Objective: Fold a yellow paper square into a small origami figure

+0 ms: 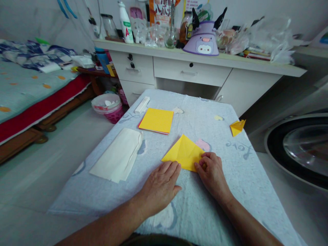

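Yellow paper: apex pointing away, long axis crosswise; left fingers together, right fingers pinching right corner.

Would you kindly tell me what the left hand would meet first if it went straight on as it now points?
The left hand would likely first meet the folded, pointed yellow paper sheet, whose near edge it seems to touch.
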A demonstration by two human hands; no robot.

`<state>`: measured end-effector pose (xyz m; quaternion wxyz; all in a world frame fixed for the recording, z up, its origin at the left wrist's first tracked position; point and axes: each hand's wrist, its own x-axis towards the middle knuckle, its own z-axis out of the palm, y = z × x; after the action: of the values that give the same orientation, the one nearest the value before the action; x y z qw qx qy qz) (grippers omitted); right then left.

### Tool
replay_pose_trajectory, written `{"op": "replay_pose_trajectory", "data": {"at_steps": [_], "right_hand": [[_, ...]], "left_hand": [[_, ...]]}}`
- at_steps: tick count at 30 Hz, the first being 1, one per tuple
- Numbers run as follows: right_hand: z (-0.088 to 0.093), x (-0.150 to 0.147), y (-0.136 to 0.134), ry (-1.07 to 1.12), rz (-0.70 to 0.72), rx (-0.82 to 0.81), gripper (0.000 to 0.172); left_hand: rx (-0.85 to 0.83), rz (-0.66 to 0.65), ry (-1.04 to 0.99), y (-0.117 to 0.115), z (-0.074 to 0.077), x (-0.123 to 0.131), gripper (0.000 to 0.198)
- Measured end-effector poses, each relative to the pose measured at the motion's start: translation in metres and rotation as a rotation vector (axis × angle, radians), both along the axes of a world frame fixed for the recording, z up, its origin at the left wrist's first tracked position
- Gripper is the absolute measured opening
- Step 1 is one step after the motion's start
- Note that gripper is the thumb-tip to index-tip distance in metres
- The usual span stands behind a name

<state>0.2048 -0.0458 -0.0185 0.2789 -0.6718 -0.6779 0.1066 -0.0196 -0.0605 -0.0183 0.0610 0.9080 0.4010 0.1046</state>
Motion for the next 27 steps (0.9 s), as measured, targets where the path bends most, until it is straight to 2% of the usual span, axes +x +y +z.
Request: {"op": "replay_pose_trajectory", "data": {"at_steps": [5,12,23,27], "right_hand": [[-0.002,0.001,0.000,-0.001,-0.008,-0.004,0.013],[-0.003,0.001,-0.001,0.006,-0.017,0.039,0.006],[-0.005,0.004,0.000,-0.019,-0.018,0.034,0.011],[-0.001,0.004,-0.001,-0.094,0.027,0.081,0.013]], "left_hand": [[-0.008,0.003,-0.012,0.001,-0.002,-0.001,0.055],[-0.067,-0.020,-0.016,0.003,0.006,-0.002,0.062],[-0.089,-0.056,-0.041,0.006,0.008,-0.003,0.064],[-0.082,-0.058,-0.056,0.007,0.009,-0.002,0.063]]}}
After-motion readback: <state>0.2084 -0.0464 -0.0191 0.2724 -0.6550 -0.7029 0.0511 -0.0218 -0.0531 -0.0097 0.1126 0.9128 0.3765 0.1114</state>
